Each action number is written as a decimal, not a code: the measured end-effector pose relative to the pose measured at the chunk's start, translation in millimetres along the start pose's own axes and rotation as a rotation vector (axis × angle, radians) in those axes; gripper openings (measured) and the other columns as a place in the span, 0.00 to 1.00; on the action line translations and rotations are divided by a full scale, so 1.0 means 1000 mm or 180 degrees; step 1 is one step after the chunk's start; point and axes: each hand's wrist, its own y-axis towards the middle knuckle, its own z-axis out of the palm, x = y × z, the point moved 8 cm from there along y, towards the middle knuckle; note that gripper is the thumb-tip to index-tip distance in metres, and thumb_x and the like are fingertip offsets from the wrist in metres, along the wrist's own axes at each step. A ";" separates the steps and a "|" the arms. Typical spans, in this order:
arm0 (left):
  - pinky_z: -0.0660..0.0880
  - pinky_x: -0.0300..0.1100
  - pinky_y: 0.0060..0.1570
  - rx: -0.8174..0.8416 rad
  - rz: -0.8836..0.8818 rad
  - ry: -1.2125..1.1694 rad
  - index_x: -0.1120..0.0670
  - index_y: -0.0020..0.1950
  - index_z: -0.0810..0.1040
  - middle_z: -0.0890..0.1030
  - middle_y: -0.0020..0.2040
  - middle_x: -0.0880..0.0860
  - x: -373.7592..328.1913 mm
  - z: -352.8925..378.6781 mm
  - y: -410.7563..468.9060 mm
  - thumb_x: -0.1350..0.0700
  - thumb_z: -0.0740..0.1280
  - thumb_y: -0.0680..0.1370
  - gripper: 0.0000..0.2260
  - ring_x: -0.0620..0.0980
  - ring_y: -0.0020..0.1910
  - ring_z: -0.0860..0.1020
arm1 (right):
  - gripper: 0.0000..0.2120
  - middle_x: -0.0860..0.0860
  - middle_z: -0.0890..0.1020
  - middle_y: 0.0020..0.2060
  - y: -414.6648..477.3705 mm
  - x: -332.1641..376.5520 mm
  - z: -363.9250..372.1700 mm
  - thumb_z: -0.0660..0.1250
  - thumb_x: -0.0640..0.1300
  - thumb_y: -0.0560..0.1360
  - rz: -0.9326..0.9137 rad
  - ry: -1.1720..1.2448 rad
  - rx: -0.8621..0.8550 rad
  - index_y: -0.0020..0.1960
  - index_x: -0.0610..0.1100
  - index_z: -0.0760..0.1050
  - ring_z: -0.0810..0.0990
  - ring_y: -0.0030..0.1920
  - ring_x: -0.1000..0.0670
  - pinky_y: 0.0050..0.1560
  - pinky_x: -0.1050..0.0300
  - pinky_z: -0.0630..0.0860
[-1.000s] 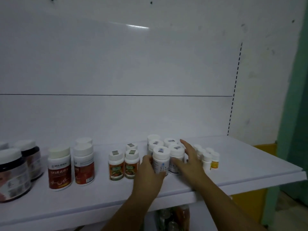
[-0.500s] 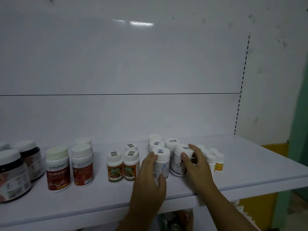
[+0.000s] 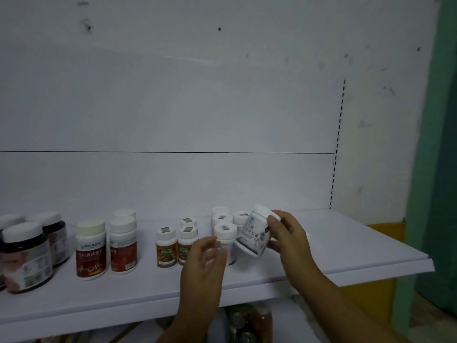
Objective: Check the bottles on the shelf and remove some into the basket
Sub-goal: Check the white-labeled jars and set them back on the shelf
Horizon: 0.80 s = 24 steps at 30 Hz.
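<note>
Right down at the front, under the shelf's lip, some jars are sitting on a lower level, too dim to make out. Above them, both forearms are reaching in over the shelf. The left hand is hovering just in front of a white-capped bottle with its fingers curled. It's blurred, though, and I cannot tell whether it is gripping anything.

The right hand is the busy one. It is grasping a white bottle, fingers wrapped round its right side, and holding it tilted with the cap leaning up and to the right. The base is clear of the shelf and the dark-printed label is facing us.

Just behind, more white bottles are standing upright in a tight cluster. Off to the left, small orange-and-green bottles are standing together, then two taller red-labelled bottles, then dark jars with white lids at the far left. Behind it all the white back panel is rising, with a green frame at the right edge.
</note>
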 end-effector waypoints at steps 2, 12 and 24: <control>0.80 0.44 0.47 0.0409 -0.1129 -0.1535 0.55 0.54 0.75 0.82 0.54 0.57 0.006 0.013 -0.014 0.53 0.69 0.68 0.16 0.55 0.52 0.81 | 0.07 0.44 0.81 0.43 -0.006 0.016 0.020 0.64 0.43 0.77 0.0163 -0.0069 0.0452 0.47 0.39 0.77 0.81 0.45 0.47 0.45 0.53 0.82; 0.74 0.37 0.23 0.0660 -0.2533 -0.2907 0.60 0.56 0.76 0.82 0.37 0.63 0.016 -0.005 -0.043 0.41 0.61 0.74 0.24 0.55 0.25 0.78 | 0.14 0.46 0.80 0.39 -0.029 0.046 0.082 0.67 0.53 0.73 0.0782 -0.1106 0.1829 0.44 0.42 0.71 0.79 0.36 0.52 0.35 0.61 0.78; 0.81 0.55 0.36 0.0847 -0.2208 -0.3290 0.61 0.57 0.73 0.81 0.50 0.68 0.011 -0.024 -0.052 0.58 0.66 0.70 0.17 0.67 0.43 0.82 | 0.08 0.49 0.78 0.54 -0.032 0.051 0.096 0.63 0.44 0.77 0.0704 -0.1183 0.2218 0.56 0.50 0.73 0.79 0.53 0.47 0.48 0.56 0.81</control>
